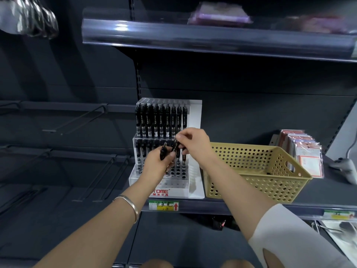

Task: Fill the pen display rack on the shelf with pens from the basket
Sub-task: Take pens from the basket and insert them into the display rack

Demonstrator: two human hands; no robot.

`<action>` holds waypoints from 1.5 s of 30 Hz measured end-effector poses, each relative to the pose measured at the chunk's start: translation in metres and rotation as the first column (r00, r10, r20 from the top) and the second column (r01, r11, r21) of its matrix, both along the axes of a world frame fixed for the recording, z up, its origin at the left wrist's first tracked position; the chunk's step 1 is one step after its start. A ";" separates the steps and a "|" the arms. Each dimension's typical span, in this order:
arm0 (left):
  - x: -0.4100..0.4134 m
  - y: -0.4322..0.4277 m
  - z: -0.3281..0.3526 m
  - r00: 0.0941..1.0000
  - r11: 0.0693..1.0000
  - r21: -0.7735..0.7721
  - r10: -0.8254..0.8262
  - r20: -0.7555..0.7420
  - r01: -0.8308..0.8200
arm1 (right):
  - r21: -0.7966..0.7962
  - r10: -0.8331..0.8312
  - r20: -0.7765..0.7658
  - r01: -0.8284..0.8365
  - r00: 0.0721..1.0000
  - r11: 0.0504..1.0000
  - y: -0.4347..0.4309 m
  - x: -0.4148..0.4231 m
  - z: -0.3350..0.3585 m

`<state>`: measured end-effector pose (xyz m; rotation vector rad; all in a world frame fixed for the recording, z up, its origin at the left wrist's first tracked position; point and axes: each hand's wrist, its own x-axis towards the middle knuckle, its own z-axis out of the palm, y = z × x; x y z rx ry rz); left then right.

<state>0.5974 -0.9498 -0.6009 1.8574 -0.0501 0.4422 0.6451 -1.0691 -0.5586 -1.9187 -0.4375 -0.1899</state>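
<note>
head view. on the shelf (328, 188), at its front edge: a clear stepped pen rack (173, 185), with a tan perforated basket (251, 187) just beside its right side. top step of the rack filled with a row of upright black pens (161, 120); middle step partly filled, mostly toward its left end; front step showing open holes.

in front of the middle step: the left hand (154, 164), curled around a bunch of black pens (163, 151), clip ends pointing up. just to the right and slightly higher: the right hand (193, 141), pinching a single pen (175, 146) between thumb and fingertips, tilted, its lower end down by the left hand's fingers. hands close together; touching or not, cannot tell.

inside the basket, a dark sliver on the floor near the right wall, too small to tell.

silver bangle (131, 205) on the left wrist, white sleeve (286, 238) on the right forearm. yellow and green price tag (163, 206) on the shelf's front edge, below the rack. toward the shelf's right end, behind the basket: a row of packets (305, 151) standing upright. above: an upper shelf (212, 37) with blurred purple packs. left of the rack: wire hooks (77, 120).
</note>
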 end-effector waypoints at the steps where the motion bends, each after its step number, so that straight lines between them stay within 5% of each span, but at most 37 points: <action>1: -0.002 0.001 0.000 1.000 1.000 -0.002 -0.003 -0.016 0.003 | 0.039 -0.004 -0.017 0.004 1.000 0.999 0.000 0.000 0.001; 5: -0.006 0.002 0.001 0.999 1.000 -0.031 0.004 -0.034 -0.005 | 0.016 0.046 -0.075 -0.045 0.996 0.999 0.003 -0.006 0.002; 13: -0.009 0.016 0.000 0.997 0.996 0.057 0.067 -0.023 -0.066 | -0.191 -0.131 0.242 0.179 0.962 0.965 -0.001 -0.001 0.016; 25: -0.014 0.020 0.005 0.975 0.988 0.139 0.089 -0.204 -0.061 | -0.516 -0.143 0.299 0.286 0.944 0.808 0.008 -0.003 -0.005; 29: -0.012 0.025 0.002 0.974 0.999 -0.050 -0.001 -0.228 -0.011 | -0.557 -0.144 0.329 0.315 0.933 0.768 0.009 0.003 -0.008; 45: 0.001 0.031 -0.013 0.992 0.995 0.065 0.082 -0.092 -0.076 | -0.560 -0.148 0.319 0.312 0.936 0.767 0.009 0.016 -0.022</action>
